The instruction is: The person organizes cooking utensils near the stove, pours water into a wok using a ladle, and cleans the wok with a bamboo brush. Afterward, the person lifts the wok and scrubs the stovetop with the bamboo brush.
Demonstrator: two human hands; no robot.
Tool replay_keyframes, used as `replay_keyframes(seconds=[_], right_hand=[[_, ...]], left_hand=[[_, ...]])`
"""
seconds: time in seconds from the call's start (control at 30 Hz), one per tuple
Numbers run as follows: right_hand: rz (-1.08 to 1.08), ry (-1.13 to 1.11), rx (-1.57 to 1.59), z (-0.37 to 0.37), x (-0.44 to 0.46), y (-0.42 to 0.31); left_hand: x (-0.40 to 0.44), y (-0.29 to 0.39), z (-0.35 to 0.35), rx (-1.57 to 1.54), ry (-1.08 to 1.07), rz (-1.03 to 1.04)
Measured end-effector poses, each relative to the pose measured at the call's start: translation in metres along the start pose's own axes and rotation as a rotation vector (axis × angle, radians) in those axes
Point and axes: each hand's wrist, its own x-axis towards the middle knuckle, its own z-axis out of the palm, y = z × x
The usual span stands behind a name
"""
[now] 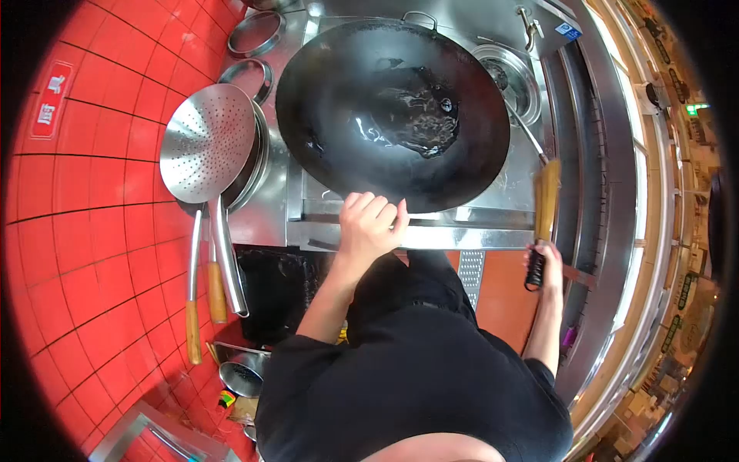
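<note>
A large black wok (323, 92) sits on the stove, with a shallow pool of shiny liquid (423, 127) inside. My left hand (373, 223) is closed at its near rim, fingers curled over the edge; what part it grips is hidden under the fingers. My right hand (548, 266) is closed at the lower end of a long-handled ladle's wooden handle (546, 200). The metal rod slants up from it toward a round steel pot (527, 96). A black ribbed piece (534, 269) shows beside the right fingers; I cannot tell whether it belongs to the handle.
On the left, a perforated steel strainer (206, 142) rests over a pot, its handle pointing toward me beside other wooden-handled tools (217, 292). Round containers (255, 35) stand behind it. A tap (530, 29) rises at the back right. Red tiles (92, 254) cover the left wall.
</note>
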Motion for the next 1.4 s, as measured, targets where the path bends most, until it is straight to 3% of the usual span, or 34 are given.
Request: replay_keyframes(seconds=[0.03, 0.1, 0.2, 0.27, 0.33, 0.43, 0.47, 0.57, 0.67, 0.73, 0.83, 0.9, 0.97, 1.03, 1.07, 1.1, 1.17, 1.23, 1.3, 1.4], right_hand=[[-0.095, 0.094, -0.005, 0.021, -0.035, -0.034], [-0.246, -0.092, -0.125, 0.024, -0.048, -0.074], [-0.309, -0.168, -0.491, 0.098, -0.061, -0.149], [-0.661, -0.300, -0.858, 0.131, -0.006, -0.152], [-0.584, -0.352, -1.180, 0.182, 0.042, -0.155], [-0.712, -0.388, -1.343, 0.252, 0.144, -0.125], [-0.620, -0.352, -1.366, 0.279, 0.151, -0.121], [-0.689, -0.503, -1.525, 0.315, 0.151, -0.091], [-0.714, -0.643, -1.533, 0.284, 0.091, -0.100], [-0.718, -0.587, -1.656, 0.260, 0.138, -0.113], [-0.918, -0.397, -1.606, 0.303, 0.189, -0.123], [-0.975, -0.418, -1.470, 0.337, 0.184, -0.103], [-0.879, -0.678, -1.349, 0.325, 0.136, -0.087], [-0.608, -0.792, -1.537, 0.291, 0.089, -0.110], [-0.501, -0.776, -1.587, 0.263, 0.114, -0.110], [-0.745, -0.737, -1.572, 0.234, 0.152, -0.108], [-0.630, -0.302, -1.760, 0.264, 0.158, -0.133], [-0.847, -0.295, -1.430, 0.300, 0.199, -0.125], [-0.827, -0.472, -1.517, 0.333, 0.170, -0.109], [-0.872, -0.727, -1.437, 0.294, 0.108, -0.082]], left_hand=[[0.001, -0.002, 0.002, 0.017, 0.009, -0.001], [0.001, -0.002, 0.007, 0.040, 0.062, -0.012], [0.001, -0.003, 0.011, 0.056, 0.107, -0.012], [0.002, -0.002, 0.010, 0.052, 0.120, -0.008], [0.004, 0.000, 0.008, 0.058, 0.111, -0.023], [0.003, 0.002, 0.008, 0.064, 0.096, -0.024], [0.004, 0.001, 0.008, 0.064, 0.091, -0.021], [0.003, 0.002, 0.008, 0.047, 0.086, -0.050], [0.003, -0.001, 0.008, 0.030, 0.096, -0.053], [0.001, -0.003, 0.008, 0.020, 0.109, -0.061], [0.000, -0.005, 0.008, -0.006, 0.117, -0.051], [0.000, -0.005, 0.010, -0.016, 0.119, -0.057], [-0.001, -0.006, 0.009, -0.020, 0.116, -0.053], [-0.001, -0.009, 0.007, -0.018, 0.093, -0.040], [-0.001, -0.009, 0.006, -0.012, 0.077, -0.038], [-0.001, -0.007, 0.005, -0.008, 0.061, -0.036], [-0.001, -0.009, 0.006, 0.005, 0.052, -0.029], [-0.001, -0.008, 0.008, 0.001, 0.069, -0.024], [0.000, -0.007, 0.010, -0.010, 0.102, -0.032], [0.002, -0.007, 0.009, 0.002, 0.078, -0.044]])
